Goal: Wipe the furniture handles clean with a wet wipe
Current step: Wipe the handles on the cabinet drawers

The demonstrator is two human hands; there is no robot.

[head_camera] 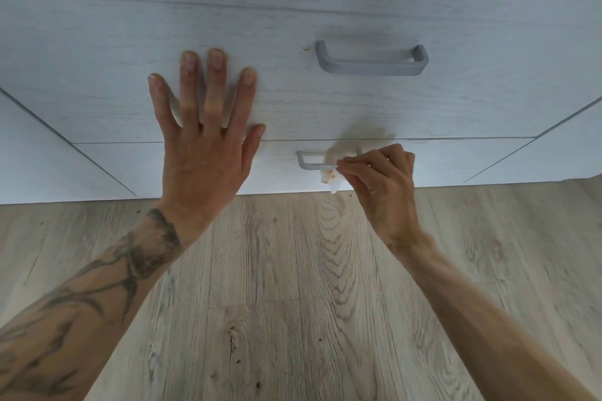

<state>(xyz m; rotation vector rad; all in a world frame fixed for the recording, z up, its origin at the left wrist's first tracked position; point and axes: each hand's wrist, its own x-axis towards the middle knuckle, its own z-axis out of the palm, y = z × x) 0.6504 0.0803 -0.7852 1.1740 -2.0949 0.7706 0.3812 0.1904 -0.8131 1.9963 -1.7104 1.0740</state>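
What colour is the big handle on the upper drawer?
Grey, a plain matte grey. The upper drawer handle shows best in the head view, the only one here.

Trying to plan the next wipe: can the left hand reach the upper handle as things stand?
Probably yes. The left hand lies open on the drawer front, holding nothing, and only bare front separates it from the upper handle. The wipe is in the right hand.

Head camera looks down, close to drawer fronts (325, 101)

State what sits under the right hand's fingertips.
A stained white wipe, pinched by the right hand against the lower handle; the handle's right end is covered.
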